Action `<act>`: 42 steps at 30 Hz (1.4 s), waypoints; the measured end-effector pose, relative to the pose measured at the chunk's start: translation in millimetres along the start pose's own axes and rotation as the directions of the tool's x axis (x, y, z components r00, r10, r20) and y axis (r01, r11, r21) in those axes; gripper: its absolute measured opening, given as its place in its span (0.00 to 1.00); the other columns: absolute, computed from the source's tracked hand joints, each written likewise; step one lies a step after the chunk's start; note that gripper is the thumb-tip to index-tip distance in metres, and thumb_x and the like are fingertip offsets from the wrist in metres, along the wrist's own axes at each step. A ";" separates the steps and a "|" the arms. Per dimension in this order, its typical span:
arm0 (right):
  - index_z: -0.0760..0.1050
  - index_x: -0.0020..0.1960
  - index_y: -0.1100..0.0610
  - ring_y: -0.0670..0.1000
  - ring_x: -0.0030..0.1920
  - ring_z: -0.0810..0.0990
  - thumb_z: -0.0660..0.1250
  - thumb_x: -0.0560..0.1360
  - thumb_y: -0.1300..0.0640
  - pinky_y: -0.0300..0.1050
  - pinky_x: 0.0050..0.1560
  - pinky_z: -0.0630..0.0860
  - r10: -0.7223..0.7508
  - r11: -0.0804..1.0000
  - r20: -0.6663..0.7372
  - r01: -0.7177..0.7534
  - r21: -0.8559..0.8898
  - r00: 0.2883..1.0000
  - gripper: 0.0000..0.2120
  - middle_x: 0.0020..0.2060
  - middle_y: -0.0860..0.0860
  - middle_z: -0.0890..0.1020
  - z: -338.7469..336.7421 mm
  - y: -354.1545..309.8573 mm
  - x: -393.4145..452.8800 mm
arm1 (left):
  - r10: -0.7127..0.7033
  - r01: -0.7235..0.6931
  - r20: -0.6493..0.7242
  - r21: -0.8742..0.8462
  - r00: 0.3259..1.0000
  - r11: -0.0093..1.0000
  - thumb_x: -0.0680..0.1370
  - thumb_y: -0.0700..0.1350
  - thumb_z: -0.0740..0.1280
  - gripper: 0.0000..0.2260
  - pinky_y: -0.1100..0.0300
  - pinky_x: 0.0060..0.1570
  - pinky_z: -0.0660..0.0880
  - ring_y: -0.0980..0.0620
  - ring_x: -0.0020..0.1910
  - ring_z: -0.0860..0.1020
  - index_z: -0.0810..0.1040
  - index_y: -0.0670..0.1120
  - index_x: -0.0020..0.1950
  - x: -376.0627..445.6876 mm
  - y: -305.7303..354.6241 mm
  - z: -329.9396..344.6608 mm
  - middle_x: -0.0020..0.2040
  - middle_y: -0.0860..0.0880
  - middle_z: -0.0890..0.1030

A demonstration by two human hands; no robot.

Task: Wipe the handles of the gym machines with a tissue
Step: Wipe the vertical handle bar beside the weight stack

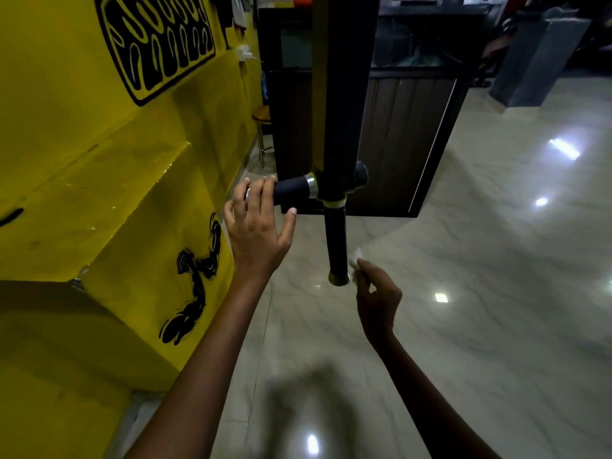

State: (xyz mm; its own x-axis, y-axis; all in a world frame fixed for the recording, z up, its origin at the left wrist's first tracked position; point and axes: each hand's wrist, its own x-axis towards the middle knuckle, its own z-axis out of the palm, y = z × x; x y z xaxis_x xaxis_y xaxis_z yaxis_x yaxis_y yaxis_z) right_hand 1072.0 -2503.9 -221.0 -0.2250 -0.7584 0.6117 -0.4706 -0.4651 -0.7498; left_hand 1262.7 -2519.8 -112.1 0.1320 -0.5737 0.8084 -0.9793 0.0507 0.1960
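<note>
Two hands: left (256,223) on side handle (293,193), right (376,293) pinching tissue (355,264).

Views: one only, head-worn, wide-angle; nothing shared with a second view.
Position: at the person's head, above both outstretched forearms.
Direction: forward and down, toward the glossy floor (463,260) and a hanging black handle bar (336,240).
Nearness: close; left hand (256,223) and right hand (377,296) at mid-frame, within arm's reach of the handle bar.
Left edge: yellow wall (99,193), very near, bowed by the lens.
Far field: dark cabinet (397,127) at the top, dim and blurred.
Distortion: straight lines curved toward the frame edges.
</note>
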 end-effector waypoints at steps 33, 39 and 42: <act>0.61 0.68 0.71 0.63 0.67 0.69 0.51 0.80 0.68 0.61 0.64 0.65 0.701 -0.252 0.701 -0.874 0.417 0.132 0.18 0.67 0.67 0.68 -6.7 -11.5 22.4 | -0.011 0.011 -0.002 -0.014 1.000 1.000 0.76 0.55 0.61 0.24 0.44 0.58 0.68 0.47 0.66 0.63 0.70 0.43 0.67 0.2 0.7 0.5 0.62 0.43 0.75; 0.61 0.67 0.71 0.63 0.62 0.73 0.49 0.79 0.69 0.61 0.67 0.62 0.687 -0.251 0.719 -0.892 0.375 0.109 0.17 0.67 0.67 0.68 -10.7 -18.9 12.3 | -0.015 0.016 0.017 -0.020 1.000 1.000 0.76 0.55 0.61 0.24 0.44 0.59 0.68 0.47 0.67 0.62 0.70 0.42 0.67 0.4 2.2 -1.8 0.63 0.43 0.75; 0.60 0.69 0.71 0.63 0.69 0.66 0.49 0.79 0.69 0.60 0.69 0.60 0.729 -0.236 0.675 -0.885 0.402 0.112 0.18 0.68 0.66 0.67 -9.6 -15.7 22.7 | -0.015 0.016 0.029 -0.032 0.999 0.999 0.76 0.55 0.60 0.25 0.44 0.60 0.68 0.47 0.67 0.62 0.70 0.42 0.68 1.0 1.9 -3.1 0.63 0.43 0.75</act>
State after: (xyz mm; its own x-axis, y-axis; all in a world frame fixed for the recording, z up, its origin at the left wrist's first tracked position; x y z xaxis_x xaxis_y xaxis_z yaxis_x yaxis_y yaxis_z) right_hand 1066.1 -2509.4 -192.9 0.2079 -0.7327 -0.6481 0.6527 0.5974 -0.4660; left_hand 1261.4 -2517.7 -109.2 0.1427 -0.5975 0.7891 -0.9717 0.0671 0.2266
